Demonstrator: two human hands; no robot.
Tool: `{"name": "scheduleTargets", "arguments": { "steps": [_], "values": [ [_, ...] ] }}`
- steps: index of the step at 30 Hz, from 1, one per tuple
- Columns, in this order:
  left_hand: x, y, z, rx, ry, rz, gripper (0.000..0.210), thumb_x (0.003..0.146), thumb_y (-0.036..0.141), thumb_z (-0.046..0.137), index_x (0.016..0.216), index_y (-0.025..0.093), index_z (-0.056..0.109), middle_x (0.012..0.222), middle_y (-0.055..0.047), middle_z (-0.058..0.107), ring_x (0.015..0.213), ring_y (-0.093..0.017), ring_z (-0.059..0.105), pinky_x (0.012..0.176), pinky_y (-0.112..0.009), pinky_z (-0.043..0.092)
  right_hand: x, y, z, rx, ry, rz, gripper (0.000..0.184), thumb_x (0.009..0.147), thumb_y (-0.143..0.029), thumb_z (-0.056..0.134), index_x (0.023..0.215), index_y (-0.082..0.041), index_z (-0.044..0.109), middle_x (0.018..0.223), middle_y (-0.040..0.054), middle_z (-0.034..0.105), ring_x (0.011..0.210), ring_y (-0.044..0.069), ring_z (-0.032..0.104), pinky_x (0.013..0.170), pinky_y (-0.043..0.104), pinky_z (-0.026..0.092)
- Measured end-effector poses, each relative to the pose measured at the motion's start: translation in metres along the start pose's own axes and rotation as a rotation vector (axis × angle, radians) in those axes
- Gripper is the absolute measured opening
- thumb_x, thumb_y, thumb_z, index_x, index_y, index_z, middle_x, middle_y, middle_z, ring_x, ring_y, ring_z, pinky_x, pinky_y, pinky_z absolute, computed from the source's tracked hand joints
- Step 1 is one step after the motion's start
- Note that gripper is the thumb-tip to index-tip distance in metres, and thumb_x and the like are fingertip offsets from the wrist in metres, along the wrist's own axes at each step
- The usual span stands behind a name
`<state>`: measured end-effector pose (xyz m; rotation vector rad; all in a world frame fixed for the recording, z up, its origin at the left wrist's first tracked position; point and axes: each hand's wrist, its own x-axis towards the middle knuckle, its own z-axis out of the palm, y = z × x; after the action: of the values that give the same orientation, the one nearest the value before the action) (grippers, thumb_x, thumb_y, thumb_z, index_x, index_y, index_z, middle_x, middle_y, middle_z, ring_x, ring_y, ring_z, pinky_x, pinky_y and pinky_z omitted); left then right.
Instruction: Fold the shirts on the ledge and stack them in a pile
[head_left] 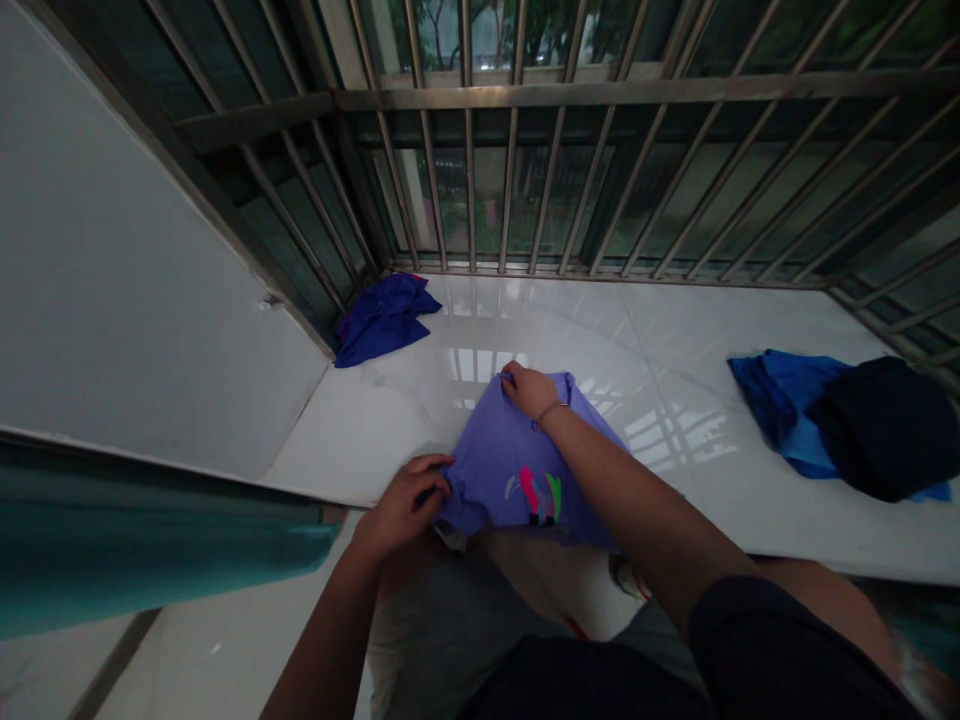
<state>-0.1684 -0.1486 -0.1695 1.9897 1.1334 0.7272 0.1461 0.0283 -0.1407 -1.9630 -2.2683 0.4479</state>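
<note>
Lavender cotton shirt with a striped logo lies on the glossy white tiled ledge. Left hand pinches its near edge; right hand grips its far edge.

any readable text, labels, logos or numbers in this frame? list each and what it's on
No readable text anywhere in the frame.
Purple shirt: a printed mark of white, pink and green strokes with something dark beneath it; no letters can be made out.
Dark blue cloth by the corner, blue garment and dark garment at the right: no print visible.
</note>
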Motion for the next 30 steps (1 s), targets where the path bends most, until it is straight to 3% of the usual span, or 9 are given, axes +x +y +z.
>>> {"name": "scheduleTargets", "arguments": {
  "steps": [5, 8, 12, 14, 17, 19, 25, 30],
  "values": [
    [-0.002, -0.001, 0.01, 0.123, 0.065, -0.031, 0.014, 0.107, 0.037, 0.073, 0.106, 0.026, 0.082, 0.154, -0.012, 0.071, 0.142, -0.031, 0.068, 0.124, -0.05, 0.054, 0.006, -0.004, 0.001, 0.016, 0.025, 0.02, 0.041, 0.12, -0.043, 0.049, 0.152, -0.022, 0.063, 0.13, 0.0174, 0.084, 0.115, 0.03, 0.08, 0.094, 0.035, 0.054],
    [-0.003, -0.004, 0.012, 0.146, 0.089, -0.047, 0.018, 0.101, 0.039, 0.083, 0.114, 0.026, 0.081, 0.157, -0.013, 0.068, 0.145, -0.032, 0.067, 0.126, -0.051, 0.054, 0.01, -0.005, -0.004, 0.028, 0.028, 0.012, 0.042, 0.12, -0.038, 0.049, 0.155, -0.019, 0.06, 0.131, 0.0187, 0.083, 0.116, 0.031, 0.08, 0.097, 0.036, 0.056],
    [-0.005, -0.003, 0.014, 0.325, 0.019, -0.006, 0.071, 0.076, 0.034, 0.107, 0.139, 0.029, 0.077, 0.174, -0.016, 0.056, 0.157, -0.04, 0.058, 0.129, -0.058, 0.052, -0.006, -0.005, -0.007, 0.034, 0.053, -0.041, 0.051, 0.12, -0.036, 0.045, 0.167, -0.017, 0.052, 0.153, 0.0208, 0.074, 0.141, 0.031, 0.07, 0.118, 0.041, 0.051],
    [-0.009, 0.003, 0.016, 0.459, -0.028, 0.035, 0.087, 0.076, 0.023, 0.105, 0.155, 0.033, 0.07, 0.183, -0.014, 0.046, 0.164, -0.041, 0.05, 0.133, -0.06, 0.048, -0.023, -0.001, -0.001, 0.022, 0.068, -0.071, 0.059, 0.12, -0.042, 0.046, 0.175, -0.019, 0.046, 0.169, 0.0204, 0.062, 0.159, 0.035, 0.055, 0.132, 0.051, 0.04],
    [-0.016, 0.017, 0.021, 0.593, -0.062, 0.099, 0.075, 0.087, 0.008, 0.089, 0.154, 0.037, 0.072, 0.184, -0.008, 0.047, 0.169, -0.037, 0.045, 0.14, -0.067, 0.037, -0.046, 0.008, 0.015, -0.022, 0.048, -0.108, 0.072, 0.118, -0.054, 0.048, 0.181, -0.023, 0.038, 0.187, 0.0164, 0.04, 0.175, 0.042, 0.03, 0.139, 0.074, 0.02],
    [-0.02, 0.024, 0.023, 0.616, -0.041, 0.112, 0.061, 0.091, 0.004, 0.081, 0.142, 0.038, 0.08, 0.177, -0.006, 0.055, 0.168, -0.036, 0.047, 0.143, -0.072, 0.03, -0.052, 0.013, 0.025, -0.045, 0.037, -0.12, 0.073, 0.118, -0.058, 0.044, 0.182, -0.024, 0.038, 0.191, 0.0131, 0.03, 0.178, 0.043, 0.023, 0.138, 0.08, 0.015],
    [-0.026, 0.026, 0.025, 0.585, 0.022, 0.201, 0.043, 0.096, 0.005, 0.07, 0.126, 0.031, 0.085, 0.157, -0.006, 0.074, 0.156, -0.029, 0.063, 0.143, -0.062, 0.037, -0.028, 0.023, 0.023, -0.036, 0.046, -0.165, 0.073, 0.118, -0.062, 0.039, 0.183, -0.028, 0.038, 0.192, 0.0087, 0.028, 0.178, 0.041, 0.022, 0.139, 0.081, 0.011],
    [-0.038, 0.028, 0.025, 0.638, -0.11, 0.197, 0.012, 0.097, 0.027, 0.085, 0.109, 0.029, 0.083, 0.159, -0.005, 0.074, 0.152, -0.031, 0.067, 0.146, -0.061, 0.029, -0.009, 0.031, 0.012, -0.044, 0.009, -0.201, 0.073, 0.118, -0.065, 0.04, 0.183, -0.032, 0.038, 0.192, 0.0076, 0.029, 0.179, 0.038, 0.023, 0.141, 0.076, 0.011]
  ]
}}
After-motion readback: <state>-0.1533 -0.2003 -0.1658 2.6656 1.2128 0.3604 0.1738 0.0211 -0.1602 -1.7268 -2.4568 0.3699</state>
